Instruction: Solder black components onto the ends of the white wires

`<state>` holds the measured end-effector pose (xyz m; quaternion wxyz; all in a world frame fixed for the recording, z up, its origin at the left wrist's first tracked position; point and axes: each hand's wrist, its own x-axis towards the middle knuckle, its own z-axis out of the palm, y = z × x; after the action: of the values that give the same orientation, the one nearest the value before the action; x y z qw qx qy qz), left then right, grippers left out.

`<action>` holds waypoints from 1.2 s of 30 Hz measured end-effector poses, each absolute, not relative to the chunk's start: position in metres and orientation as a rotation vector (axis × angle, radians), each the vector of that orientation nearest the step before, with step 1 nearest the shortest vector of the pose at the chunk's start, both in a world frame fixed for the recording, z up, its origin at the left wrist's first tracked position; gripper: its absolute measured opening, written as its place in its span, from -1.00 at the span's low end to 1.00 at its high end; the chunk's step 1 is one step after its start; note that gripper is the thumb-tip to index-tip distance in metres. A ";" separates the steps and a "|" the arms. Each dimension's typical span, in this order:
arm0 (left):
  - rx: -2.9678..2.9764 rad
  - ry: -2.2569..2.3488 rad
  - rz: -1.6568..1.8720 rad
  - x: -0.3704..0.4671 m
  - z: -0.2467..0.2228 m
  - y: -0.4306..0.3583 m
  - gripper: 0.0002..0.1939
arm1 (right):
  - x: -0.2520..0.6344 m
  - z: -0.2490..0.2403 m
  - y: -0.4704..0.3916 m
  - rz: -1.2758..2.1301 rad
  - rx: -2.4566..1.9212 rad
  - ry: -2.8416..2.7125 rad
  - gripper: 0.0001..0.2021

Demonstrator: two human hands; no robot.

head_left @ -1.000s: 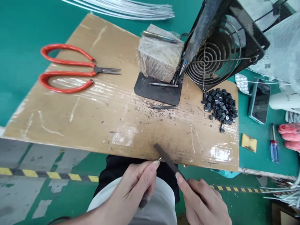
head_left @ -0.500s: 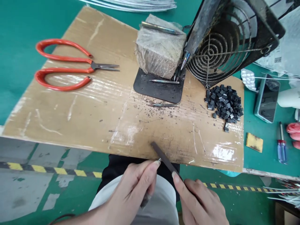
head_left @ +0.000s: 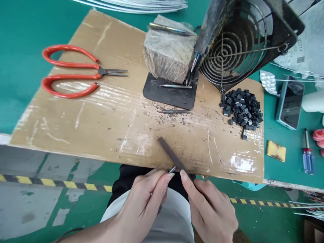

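Observation:
My left hand (head_left: 149,199) pinches a thin metal tip (head_left: 172,169), whose shiny point sticks out past the thumb; the rest of it is mostly hidden in the hand. A flat dark file (head_left: 168,150) is held in my right hand (head_left: 211,206), thumb on top, and slants up and left over the cardboard's front edge. File and tip meet or nearly meet; contact is hard to tell. Beyond them, one loose metal tip (head_left: 176,111) lies on the cardboard (head_left: 101,128) among dark crumbs, and another (head_left: 176,86) rests on a black plate (head_left: 167,96).
Red-handled scissors (head_left: 71,71) lie at left. A wrapped block (head_left: 169,50) stands on the plate, beside a soldering iron (head_left: 199,47) and a fan with a wire guard (head_left: 227,54). Right are black parts (head_left: 243,109), a phone (head_left: 290,103), a yellow sponge (head_left: 276,151) and a screwdriver (head_left: 307,155).
The file has moved up and left over the cardboard, and my right hand has shifted slightly up and left with it. More of the held tip shows. The view has shifted slightly.

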<state>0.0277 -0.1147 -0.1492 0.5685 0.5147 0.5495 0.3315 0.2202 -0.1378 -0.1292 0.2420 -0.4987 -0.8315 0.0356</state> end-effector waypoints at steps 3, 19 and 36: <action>1.184 1.256 0.752 0.027 -0.151 -0.115 -0.45 | 0.220 -0.130 -0.142 0.061 -1.450 -2.229 -0.25; 1.362 1.324 0.842 0.027 -0.156 -0.118 -0.54 | 0.220 -0.130 -0.137 0.083 -1.356 -2.261 -0.58; 1.248 1.273 0.830 0.028 -0.138 -0.100 -0.55 | 0.219 -0.130 -0.136 0.008 -1.367 -2.197 -0.62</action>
<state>0.0281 -0.1000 -0.1375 0.5544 0.5282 0.5388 0.3512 0.2194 -0.1362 -0.1297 0.2734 -0.5080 -0.8168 0.0029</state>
